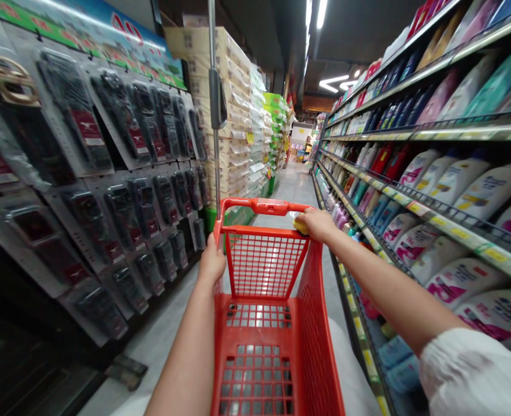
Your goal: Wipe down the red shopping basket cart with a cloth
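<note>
A red plastic shopping cart [259, 335] with mesh walls fills the lower middle; nothing lies in its basket. My left hand [212, 263] is wrapped round the cart's left rim, just below a thin upright metal pole [216, 162] that rises at that corner. At the opposite corner, my right hand [318, 224] is closed on a small yellow, dark-edged pad like a sponge [301, 225], pressed against the top of the cart frame. The cart's red handle bar [268, 205] spans between the two hands, a little above them.
Shelves of shampoo bottles [437, 176] line the right side, with price rails [459, 231] close to my right arm. On the left hang packaged belts [125, 208]; beyond them rise stacked cartons [233, 110]. A grey tiled aisle [294, 179] runs ahead.
</note>
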`<action>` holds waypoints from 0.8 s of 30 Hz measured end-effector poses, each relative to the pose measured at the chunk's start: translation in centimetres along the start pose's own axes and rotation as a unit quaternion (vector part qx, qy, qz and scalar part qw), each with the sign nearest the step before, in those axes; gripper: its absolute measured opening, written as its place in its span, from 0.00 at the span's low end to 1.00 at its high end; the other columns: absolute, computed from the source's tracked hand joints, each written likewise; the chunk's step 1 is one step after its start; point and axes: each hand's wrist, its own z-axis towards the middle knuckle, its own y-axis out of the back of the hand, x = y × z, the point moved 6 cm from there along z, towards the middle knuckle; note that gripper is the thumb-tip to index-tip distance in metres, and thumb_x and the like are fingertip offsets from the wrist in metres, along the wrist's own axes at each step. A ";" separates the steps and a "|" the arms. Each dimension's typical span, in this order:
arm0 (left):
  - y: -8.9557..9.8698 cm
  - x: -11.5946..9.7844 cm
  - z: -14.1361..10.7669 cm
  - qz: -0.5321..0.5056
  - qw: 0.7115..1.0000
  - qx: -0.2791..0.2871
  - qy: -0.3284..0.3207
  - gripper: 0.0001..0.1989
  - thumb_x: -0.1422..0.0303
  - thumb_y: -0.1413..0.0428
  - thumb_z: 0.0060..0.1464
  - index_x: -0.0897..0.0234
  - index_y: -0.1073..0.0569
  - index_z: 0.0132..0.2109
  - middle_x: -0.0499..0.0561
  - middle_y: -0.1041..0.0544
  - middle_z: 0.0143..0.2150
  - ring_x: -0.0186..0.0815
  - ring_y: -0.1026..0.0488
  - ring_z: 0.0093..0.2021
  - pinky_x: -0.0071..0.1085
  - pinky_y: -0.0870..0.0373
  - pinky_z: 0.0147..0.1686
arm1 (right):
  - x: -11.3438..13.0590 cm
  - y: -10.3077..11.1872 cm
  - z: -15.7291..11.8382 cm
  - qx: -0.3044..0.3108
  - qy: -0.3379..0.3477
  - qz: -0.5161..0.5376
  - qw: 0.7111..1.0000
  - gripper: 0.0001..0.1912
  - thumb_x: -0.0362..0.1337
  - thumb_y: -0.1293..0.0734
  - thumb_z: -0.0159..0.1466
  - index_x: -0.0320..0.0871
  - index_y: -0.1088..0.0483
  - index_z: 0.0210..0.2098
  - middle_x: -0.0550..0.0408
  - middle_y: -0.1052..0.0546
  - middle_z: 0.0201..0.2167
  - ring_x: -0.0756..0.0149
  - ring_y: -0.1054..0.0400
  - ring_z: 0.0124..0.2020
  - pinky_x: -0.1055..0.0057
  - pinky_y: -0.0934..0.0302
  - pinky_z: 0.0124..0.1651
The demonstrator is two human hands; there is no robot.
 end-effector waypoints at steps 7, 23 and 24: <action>0.3 0.4 0.2 0.015 1.000 -0.008 0.003 0.32 0.77 0.53 0.55 0.60 0.42 0.67 0.59 0.25 0.57 0.47 0.28 0.56 0.40 0.32 0.53 | -1.1 -1.0 -1.4 0.040 0.087 -0.035 0.995 0.18 0.34 0.40 0.66 0.46 0.29 0.53 0.45 0.28 0.50 0.54 0.38 0.52 0.62 0.43 0.50; 1.2 0.9 0.4 0.074 0.997 -0.004 0.018 0.34 0.78 0.53 0.54 0.64 0.44 0.68 0.60 0.25 0.56 0.47 0.27 0.55 0.38 0.30 0.50 | 4.4 -2.5 -5.2 0.052 0.171 -0.099 0.979 0.11 0.34 0.35 0.60 0.44 0.22 0.39 0.44 0.24 0.44 0.50 0.35 0.48 0.60 0.41 0.43; 1.2 0.9 0.4 0.075 0.997 -0.004 0.018 0.34 0.78 0.53 0.54 0.64 0.44 0.68 0.61 0.25 0.55 0.48 0.26 0.54 0.39 0.30 0.49 | 4.9 -2.8 -5.6 0.075 0.197 -0.088 0.974 0.10 0.34 0.34 0.58 0.45 0.22 0.38 0.46 0.23 0.42 0.52 0.34 0.46 0.62 0.41 0.43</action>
